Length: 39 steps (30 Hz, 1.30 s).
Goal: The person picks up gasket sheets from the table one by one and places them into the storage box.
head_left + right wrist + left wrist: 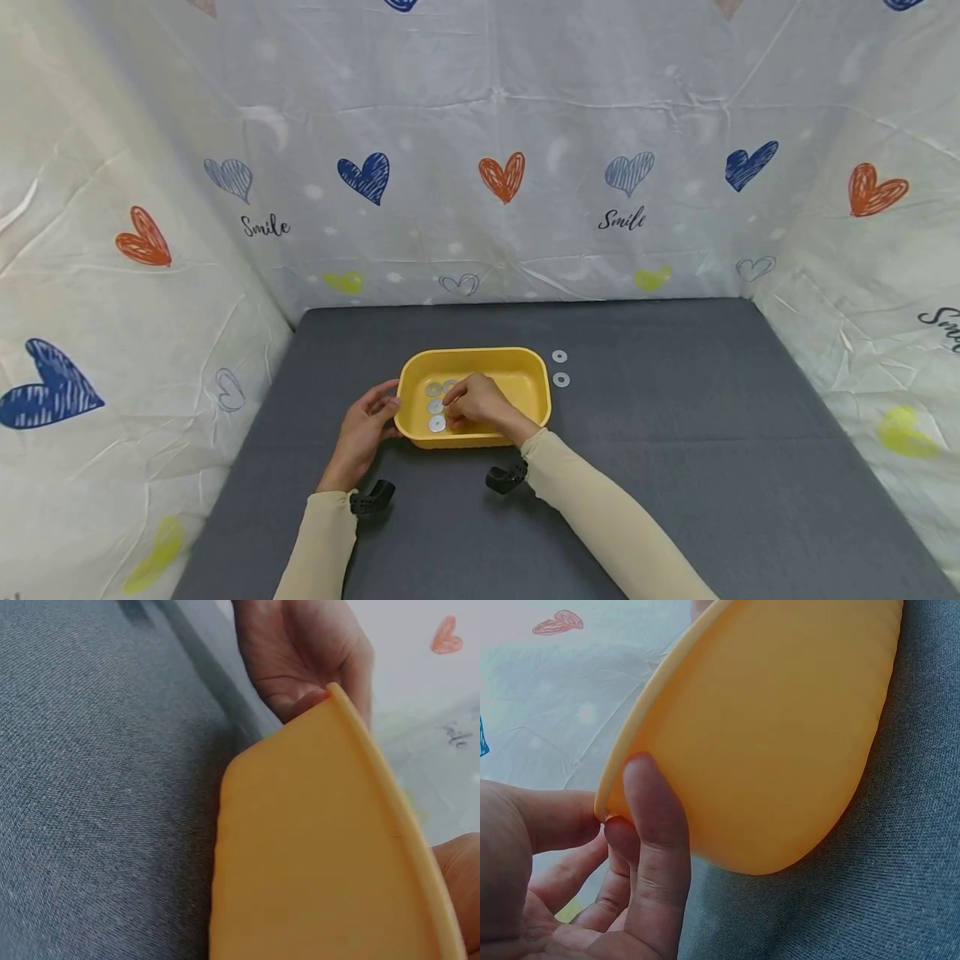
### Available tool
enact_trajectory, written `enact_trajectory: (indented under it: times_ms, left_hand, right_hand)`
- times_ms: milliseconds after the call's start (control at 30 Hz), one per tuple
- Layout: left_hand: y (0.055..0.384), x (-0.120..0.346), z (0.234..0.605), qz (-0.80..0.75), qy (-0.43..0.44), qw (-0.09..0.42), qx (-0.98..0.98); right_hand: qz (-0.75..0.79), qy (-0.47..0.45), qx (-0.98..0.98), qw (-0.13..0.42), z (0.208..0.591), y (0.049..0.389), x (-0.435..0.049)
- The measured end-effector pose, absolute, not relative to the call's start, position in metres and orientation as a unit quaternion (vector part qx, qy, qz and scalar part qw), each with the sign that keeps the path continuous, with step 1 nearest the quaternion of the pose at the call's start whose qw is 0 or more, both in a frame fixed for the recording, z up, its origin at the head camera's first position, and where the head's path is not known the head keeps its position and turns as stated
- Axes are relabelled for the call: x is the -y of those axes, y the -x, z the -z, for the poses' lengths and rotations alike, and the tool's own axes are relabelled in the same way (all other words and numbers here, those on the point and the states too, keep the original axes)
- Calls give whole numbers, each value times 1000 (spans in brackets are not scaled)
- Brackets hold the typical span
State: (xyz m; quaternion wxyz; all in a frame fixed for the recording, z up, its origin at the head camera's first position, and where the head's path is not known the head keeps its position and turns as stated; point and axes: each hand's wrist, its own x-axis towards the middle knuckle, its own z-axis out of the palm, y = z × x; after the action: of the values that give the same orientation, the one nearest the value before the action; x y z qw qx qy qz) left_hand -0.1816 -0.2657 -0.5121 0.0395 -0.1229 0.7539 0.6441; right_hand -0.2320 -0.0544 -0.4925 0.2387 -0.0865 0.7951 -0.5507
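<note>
A yellow plastic tray (534, 392) sits on the dark table. Several flat metal washers (437, 423) lie inside it, toward its left end. My left hand (363, 433) grips the tray's left end. In the left wrist view, the thumb and fingers of that left hand (656, 847) pinch the tray rim (634, 724). Over the tray, my right hand (477, 402) reaches down beside the washers with bent fingers. Whether it holds a washer is hidden. The right wrist view mostly shows the tray's outer wall (322, 847), with only part of the right hand at the edge.
Two more washers (560, 380) lie on the table (675, 400) just right of the tray, one behind the other. A white curtain (555, 108) printed with hearts hangs behind and at both sides. Both wrists wear dark devices.
</note>
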Motion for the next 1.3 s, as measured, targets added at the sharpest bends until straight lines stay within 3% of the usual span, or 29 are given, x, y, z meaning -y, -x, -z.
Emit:
enact_trajectory:
  times_ms: [467,1300]
  left_hand:
    - [182,266,512,-640,121,34,-758]
    - [182,264,512,-646,123,34,-753]
  right_hand:
    - [613,134,-737,252,470,218,25]
    - [630,175,-741,156,458,213,-48]
